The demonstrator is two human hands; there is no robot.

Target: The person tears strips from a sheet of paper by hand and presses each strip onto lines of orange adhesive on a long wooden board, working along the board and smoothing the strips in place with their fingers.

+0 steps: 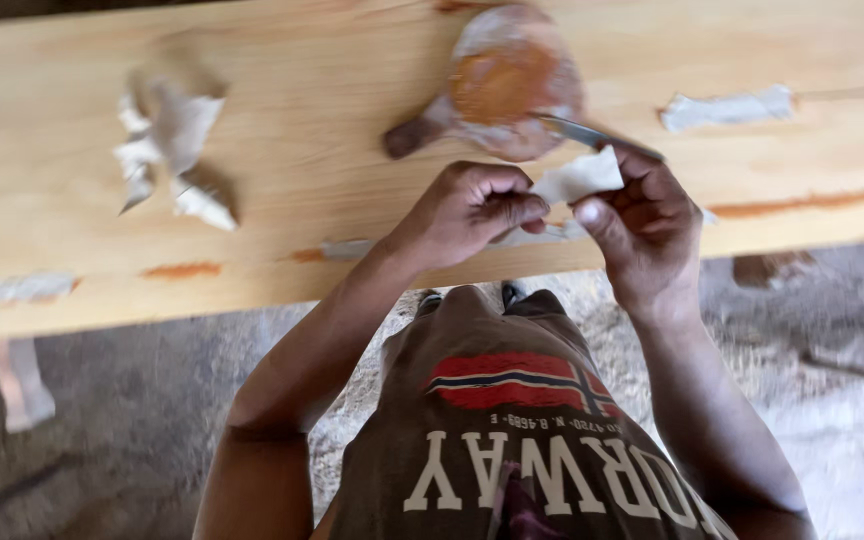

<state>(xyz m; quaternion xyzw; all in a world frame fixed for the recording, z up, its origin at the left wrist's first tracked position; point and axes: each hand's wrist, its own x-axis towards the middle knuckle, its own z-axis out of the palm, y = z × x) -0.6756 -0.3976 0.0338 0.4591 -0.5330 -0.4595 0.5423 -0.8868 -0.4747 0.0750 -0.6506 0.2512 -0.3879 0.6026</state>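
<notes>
Both hands pinch one small white paper scrap (580, 177): left hand (472, 208) curled shut on its lower edge, right hand (647, 225) gripping the top corner plus a thin metal blade (592, 133). Risk: paper looks flimsy, opposing pulls could tear it; blade sits close to the fingers, a slip could nick them. Just beyond the hands, a round container of orange-brown paste (505, 85). Crumpled white scraps (167, 150) far left on the wooden plank (332, 110). No legible labels.

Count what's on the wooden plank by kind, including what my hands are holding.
Loose white paper scraps on the plank: 3
White paper piece in both hands: 1
Round wooden tub of brown paste: 1
Metal blade: 1
Total: 6
</notes>
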